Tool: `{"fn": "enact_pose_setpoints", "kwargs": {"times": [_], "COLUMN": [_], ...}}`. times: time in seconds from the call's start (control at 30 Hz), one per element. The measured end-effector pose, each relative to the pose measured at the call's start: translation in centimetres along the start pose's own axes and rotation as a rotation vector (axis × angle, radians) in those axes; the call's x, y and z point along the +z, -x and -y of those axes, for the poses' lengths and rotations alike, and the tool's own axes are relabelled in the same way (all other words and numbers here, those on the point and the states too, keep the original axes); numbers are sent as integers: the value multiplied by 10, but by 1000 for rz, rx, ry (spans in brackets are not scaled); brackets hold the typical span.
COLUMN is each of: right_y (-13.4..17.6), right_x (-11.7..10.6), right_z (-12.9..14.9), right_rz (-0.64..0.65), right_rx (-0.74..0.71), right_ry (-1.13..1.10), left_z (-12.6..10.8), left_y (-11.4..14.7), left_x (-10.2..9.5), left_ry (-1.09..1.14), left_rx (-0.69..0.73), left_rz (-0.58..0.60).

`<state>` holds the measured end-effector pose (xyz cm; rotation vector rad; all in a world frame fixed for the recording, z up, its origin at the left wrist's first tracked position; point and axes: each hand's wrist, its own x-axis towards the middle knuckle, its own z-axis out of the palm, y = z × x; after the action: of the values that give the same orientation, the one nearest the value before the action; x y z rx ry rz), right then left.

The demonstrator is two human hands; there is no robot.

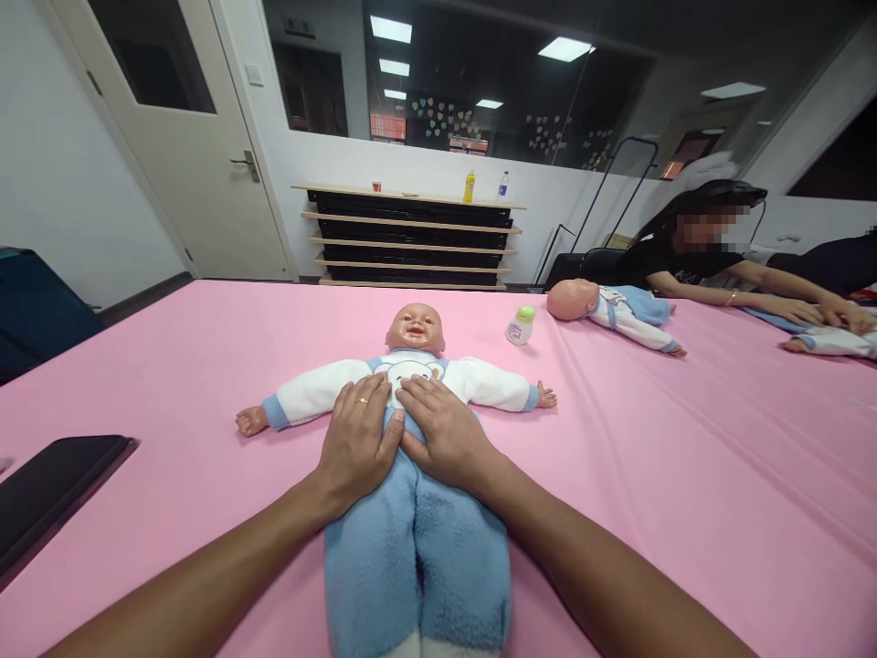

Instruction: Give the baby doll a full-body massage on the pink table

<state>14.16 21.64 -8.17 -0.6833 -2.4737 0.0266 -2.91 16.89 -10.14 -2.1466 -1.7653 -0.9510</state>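
A baby doll (415, 331) lies on its back before me on the pink table cover (617, 457), its arms spread to both sides. It wears a white fleece top with a bear face and blue fleece trousers (459, 539). My left hand (362, 429) rests flat on the left half of the doll's belly, a ring on one finger. On the right half lies my right hand (442, 428), also flat with fingers stretched out. My thumbs come close together at the middle, over the trousers' waist. Part of the bear face is hidden under my fingers.
A white bottle with a green cap (521, 326) stands right of the doll's head. Farther right lies a second doll (574, 300), near a co-worker (713, 247) whose hands touch another doll's clothes. A black flat object (61, 484) lies at left. Shelves (411, 224) stand behind.
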Motion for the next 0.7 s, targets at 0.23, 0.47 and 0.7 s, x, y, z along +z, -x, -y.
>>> {"fn": "enact_pose_setpoints", "kwargs": {"times": [0.23,0.47,0.7], "right_y": [-1,4,9], "right_x": [-3,5,6], "right_z": [-1,1,5], "right_rz": [70,41,-105], "right_rx": [258,408,290], "right_ry": [-2,93,189], "left_z": [-3,2,2], "left_y": [1,0,-6], "left_x": [-6,-8,-9], "left_ry": [153,293,277], "left_rx": [173,352,277], "left_rz": [-120,14,186]}}
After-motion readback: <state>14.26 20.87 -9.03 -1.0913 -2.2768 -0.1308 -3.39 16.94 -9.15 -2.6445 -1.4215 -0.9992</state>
